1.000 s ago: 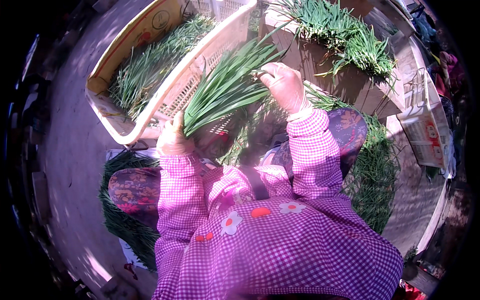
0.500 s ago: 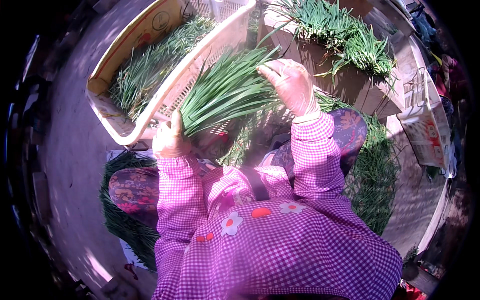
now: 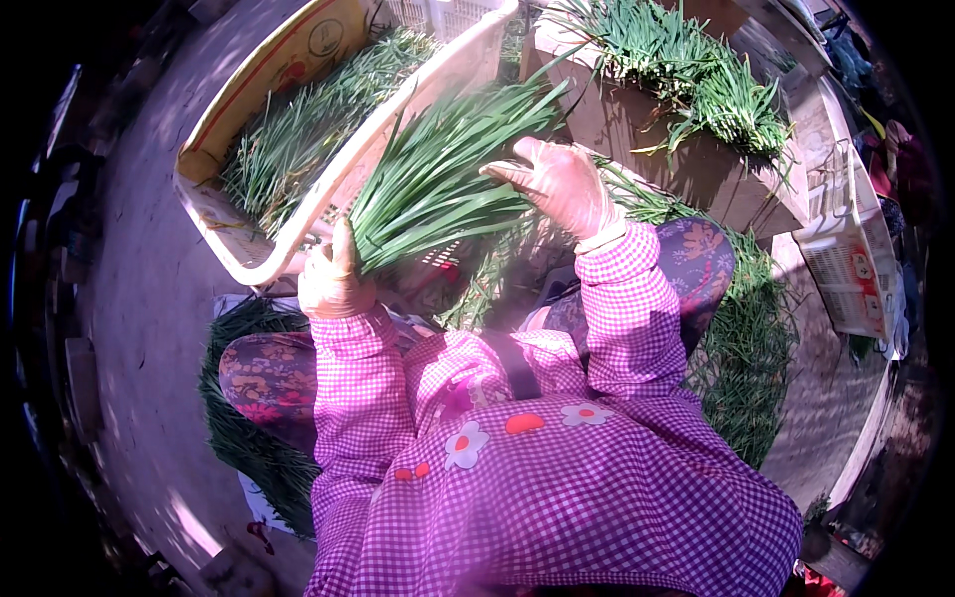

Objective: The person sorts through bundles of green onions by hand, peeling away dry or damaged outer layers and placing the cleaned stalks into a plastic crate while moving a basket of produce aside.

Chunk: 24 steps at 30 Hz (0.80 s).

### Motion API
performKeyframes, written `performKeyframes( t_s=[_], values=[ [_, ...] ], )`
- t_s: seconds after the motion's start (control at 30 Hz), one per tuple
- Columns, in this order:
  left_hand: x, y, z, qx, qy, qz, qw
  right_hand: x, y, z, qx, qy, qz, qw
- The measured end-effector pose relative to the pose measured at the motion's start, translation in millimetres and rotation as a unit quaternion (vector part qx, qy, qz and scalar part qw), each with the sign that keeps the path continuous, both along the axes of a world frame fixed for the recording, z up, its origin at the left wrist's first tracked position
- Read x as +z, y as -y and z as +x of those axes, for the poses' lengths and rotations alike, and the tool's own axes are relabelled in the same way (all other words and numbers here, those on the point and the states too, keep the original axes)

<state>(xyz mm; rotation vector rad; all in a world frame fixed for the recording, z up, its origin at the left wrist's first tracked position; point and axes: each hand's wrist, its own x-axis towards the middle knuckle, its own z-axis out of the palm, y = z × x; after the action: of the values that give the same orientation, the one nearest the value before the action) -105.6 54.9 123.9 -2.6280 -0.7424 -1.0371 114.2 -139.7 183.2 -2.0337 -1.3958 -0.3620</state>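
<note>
My left hand [image 3: 336, 277], in a pale glove, is closed around the base of a bunch of green garlic chives [image 3: 448, 164]. The long leaves fan out up and to the right, in front of the crate's wall. At the right side of the fan is my right hand [image 3: 565, 189], also gloved, with thumb and fingers apart and nothing held between them. Its fingertips are close to the leaves; whether they touch I cannot tell.
A plastic crate [image 3: 298, 231] at the upper left holds loose chives. Bundled chives [image 3: 686, 80] lie on a wooden box [image 3: 647, 139] at the upper right. More chives lie beside my left knee [image 3: 249, 428] and right knee [image 3: 741, 368]. A white basket [image 3: 841, 259] stands far right.
My right hand has moved slightly down and left along the leaves, and its fingers have spread apart. The left hand still grips the chives in nearly the same place.
</note>
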Motion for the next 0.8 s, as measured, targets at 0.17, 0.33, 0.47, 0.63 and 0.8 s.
performKeyframes(
  t_s=[0.17,0.33,0.47,0.63,0.8],
  values=[
    [-4.5,-1.5,0.7,-0.008,0.026,0.015,1.000,-6.8,-9.3,-11.3,-0.020,-0.046,0.097,0.994],
    [-3.1,1.4,0.0,0.015,-0.020,0.024,0.999,-2.2,-3.3,-4.0,-0.147,-0.137,0.143,0.969],
    [-2.5,0.4,1.3,-0.013,-0.003,0.020,1.000,6.4,21.4,26.5,-0.175,-0.353,0.344,0.852],
    [-2.7,3.2,1.9,-0.038,-0.016,0.034,0.999,33.4,24.4,13.4,-0.167,0.007,0.212,0.963],
    [5.1,10.4,4.6,-0.079,-0.015,0.021,0.997,18.4,-1.7,-11.3,-0.078,0.132,0.033,0.988]
  ],
)
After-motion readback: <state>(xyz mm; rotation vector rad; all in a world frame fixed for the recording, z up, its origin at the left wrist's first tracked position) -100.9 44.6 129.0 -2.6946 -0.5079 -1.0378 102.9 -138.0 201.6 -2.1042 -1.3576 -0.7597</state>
